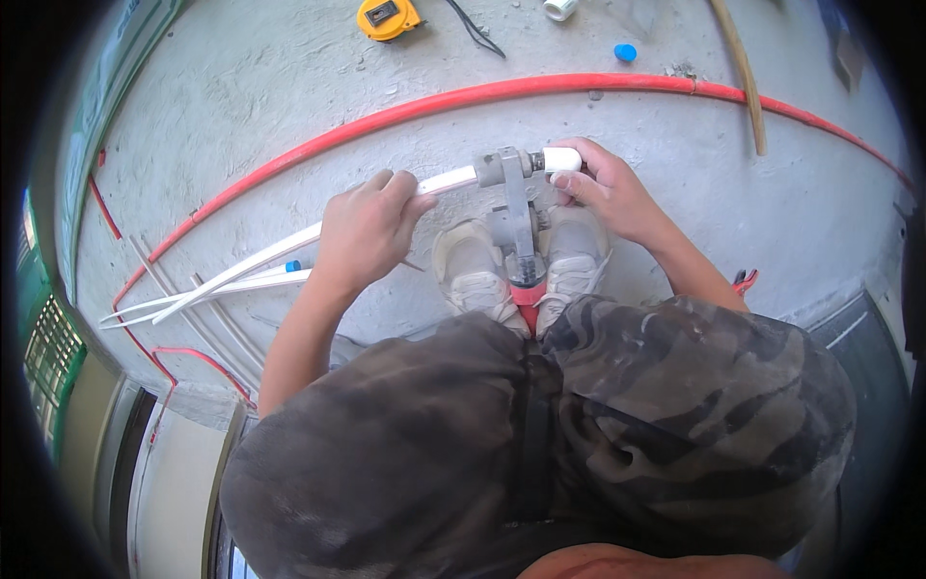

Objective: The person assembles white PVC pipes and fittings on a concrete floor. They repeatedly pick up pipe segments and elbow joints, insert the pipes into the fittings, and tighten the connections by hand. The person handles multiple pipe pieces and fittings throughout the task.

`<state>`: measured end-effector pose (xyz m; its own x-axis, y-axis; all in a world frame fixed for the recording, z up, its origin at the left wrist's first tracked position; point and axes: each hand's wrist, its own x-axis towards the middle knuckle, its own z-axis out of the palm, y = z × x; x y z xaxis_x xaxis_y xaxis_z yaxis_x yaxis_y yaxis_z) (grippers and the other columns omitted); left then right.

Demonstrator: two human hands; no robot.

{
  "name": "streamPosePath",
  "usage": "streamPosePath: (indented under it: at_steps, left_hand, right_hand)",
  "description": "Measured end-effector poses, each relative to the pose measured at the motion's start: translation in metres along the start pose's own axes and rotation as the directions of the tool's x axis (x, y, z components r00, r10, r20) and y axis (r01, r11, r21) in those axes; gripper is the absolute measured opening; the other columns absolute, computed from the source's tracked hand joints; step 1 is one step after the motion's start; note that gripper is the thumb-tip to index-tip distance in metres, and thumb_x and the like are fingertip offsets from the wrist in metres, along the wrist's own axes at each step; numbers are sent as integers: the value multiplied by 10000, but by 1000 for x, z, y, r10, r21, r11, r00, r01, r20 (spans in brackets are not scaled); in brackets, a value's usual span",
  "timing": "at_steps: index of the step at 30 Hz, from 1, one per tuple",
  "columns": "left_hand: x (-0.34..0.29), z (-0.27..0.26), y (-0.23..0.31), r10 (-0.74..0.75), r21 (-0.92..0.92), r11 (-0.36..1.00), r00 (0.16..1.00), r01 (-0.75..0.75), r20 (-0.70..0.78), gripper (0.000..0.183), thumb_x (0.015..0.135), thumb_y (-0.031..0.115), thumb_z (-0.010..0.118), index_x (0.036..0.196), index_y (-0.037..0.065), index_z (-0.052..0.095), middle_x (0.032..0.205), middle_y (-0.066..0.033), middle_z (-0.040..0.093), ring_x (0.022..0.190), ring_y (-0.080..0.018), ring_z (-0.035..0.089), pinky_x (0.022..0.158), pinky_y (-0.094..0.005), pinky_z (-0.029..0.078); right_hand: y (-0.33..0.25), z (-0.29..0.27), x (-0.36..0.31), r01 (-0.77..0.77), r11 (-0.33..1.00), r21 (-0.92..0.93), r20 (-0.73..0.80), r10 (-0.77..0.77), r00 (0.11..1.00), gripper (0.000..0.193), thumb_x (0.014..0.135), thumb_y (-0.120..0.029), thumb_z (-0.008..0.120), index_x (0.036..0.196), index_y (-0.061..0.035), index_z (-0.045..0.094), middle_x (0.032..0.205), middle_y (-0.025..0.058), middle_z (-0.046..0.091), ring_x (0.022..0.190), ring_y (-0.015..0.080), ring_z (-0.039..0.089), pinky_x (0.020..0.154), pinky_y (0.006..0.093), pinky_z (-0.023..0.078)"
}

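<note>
Between my shoes stands a pipe fusion welder [518,207] with a grey metal heating plate and a red handle. My left hand [371,222] is wrapped round a long white plastic pipe [260,259], whose right end sits in the grey socket on the welder's left side. On the opposite side, my right hand [603,188] pinches a white elbow fitting [561,160] between thumb and fingers. The fitting's open end meets the welder's right-hand die. Pipe, welder head and elbow lie roughly in one line.
A red pipe [463,99] curves across the grey floor beyond my hands. Farther off lie a yellow tape measure [388,17], a blue cap [625,52] and a wooden stick [741,77]. More white pipes [207,333] rest at left; red-handled pliers [745,281] lie at right.
</note>
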<state>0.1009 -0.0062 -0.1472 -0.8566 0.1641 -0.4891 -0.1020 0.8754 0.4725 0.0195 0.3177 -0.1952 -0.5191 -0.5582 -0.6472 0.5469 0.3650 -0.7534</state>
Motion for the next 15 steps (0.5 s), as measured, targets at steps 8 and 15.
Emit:
streamPosePath:
  at_steps: [8,15]
  left_hand:
    - [4,6,-4,131,117,987,981,-114,-145,258,967,309,735,1050,77,658,833,-107,631,768,-342,655,665,-460,504]
    - [5,6,1,128,134,985,975,-104,-179,255,963,307,720,947,76,616,784,-84,578,730,-312,629,633,-461,491]
  right_hand:
    - [3,-13,5,-104,994,35,175,96,980,355,1097,-316,602,1313,-37,568,1013,23,626,869,91,575,779,282,502]
    - [-6,-15,9,7,983,-181,185,27,982,370,1112,-328,561,1320,-23,544,1086,57,605,1005,141,563,920,328,479]
